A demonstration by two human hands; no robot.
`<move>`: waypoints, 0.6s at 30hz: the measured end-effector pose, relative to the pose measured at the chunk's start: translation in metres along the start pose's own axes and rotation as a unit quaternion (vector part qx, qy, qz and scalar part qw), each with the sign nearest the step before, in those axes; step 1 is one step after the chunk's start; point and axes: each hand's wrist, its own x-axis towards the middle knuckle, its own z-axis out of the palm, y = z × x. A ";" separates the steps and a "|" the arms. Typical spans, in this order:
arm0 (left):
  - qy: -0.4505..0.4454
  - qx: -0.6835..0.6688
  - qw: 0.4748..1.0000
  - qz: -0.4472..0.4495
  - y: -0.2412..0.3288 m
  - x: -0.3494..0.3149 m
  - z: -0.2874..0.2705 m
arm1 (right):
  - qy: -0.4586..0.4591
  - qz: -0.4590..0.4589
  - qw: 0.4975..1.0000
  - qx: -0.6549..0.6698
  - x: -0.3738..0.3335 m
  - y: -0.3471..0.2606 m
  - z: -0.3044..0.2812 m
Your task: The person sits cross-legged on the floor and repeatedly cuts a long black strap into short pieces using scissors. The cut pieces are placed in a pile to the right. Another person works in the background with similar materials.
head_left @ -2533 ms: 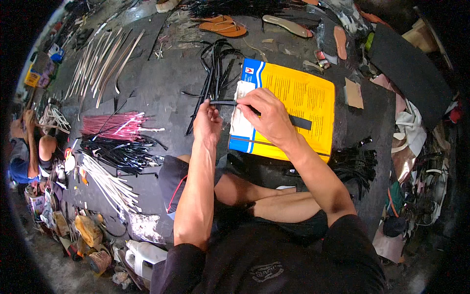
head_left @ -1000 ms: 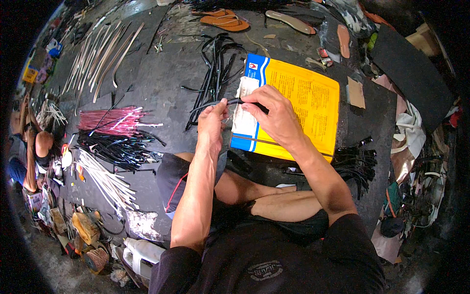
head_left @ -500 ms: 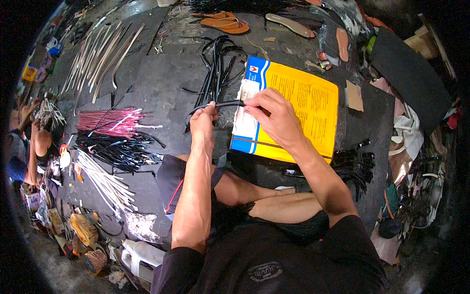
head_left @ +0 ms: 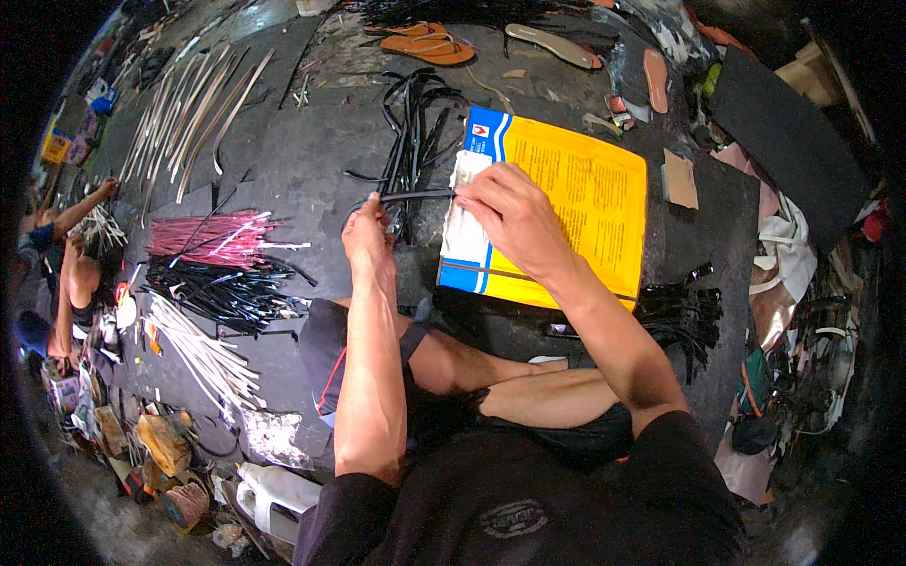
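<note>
A thin black strap [head_left: 415, 195] is stretched level between my two hands. My left hand [head_left: 366, 228] pinches its left end and my right hand [head_left: 505, 209] pinches its right end. Both hands hover over the dark floor, the right one above the left edge of a yellow and blue sheet [head_left: 576, 203]. Just beyond the hands lies a loose pile of black straps [head_left: 415, 127]. My crossed legs sit below the hands.
Pink strips [head_left: 212, 236], black strips [head_left: 222, 291] and white strips [head_left: 208, 354] lie in bundles on the left. Long pale strips [head_left: 189, 108] fan out at the far left. Orange sandals [head_left: 429, 42] lie at the top. More black straps [head_left: 679, 316] sit right. Another person [head_left: 71, 283] crouches far left.
The strap stayed held between both hands throughout. My left hand shifted slightly along it and the strap now runs straighter between the hands.
</note>
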 end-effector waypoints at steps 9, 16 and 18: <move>-0.251 -0.135 0.958 -0.018 0.026 -0.059 0.020 | -0.010 -0.044 0.998 -0.045 -0.003 -0.001 -0.002; -0.192 0.267 0.920 0.213 0.027 -0.086 0.043 | -0.025 0.111 0.991 0.064 -0.004 -0.001 -0.021; -0.180 0.305 0.907 0.226 0.026 -0.086 0.043 | -0.025 0.160 0.984 0.080 -0.013 -0.008 -0.026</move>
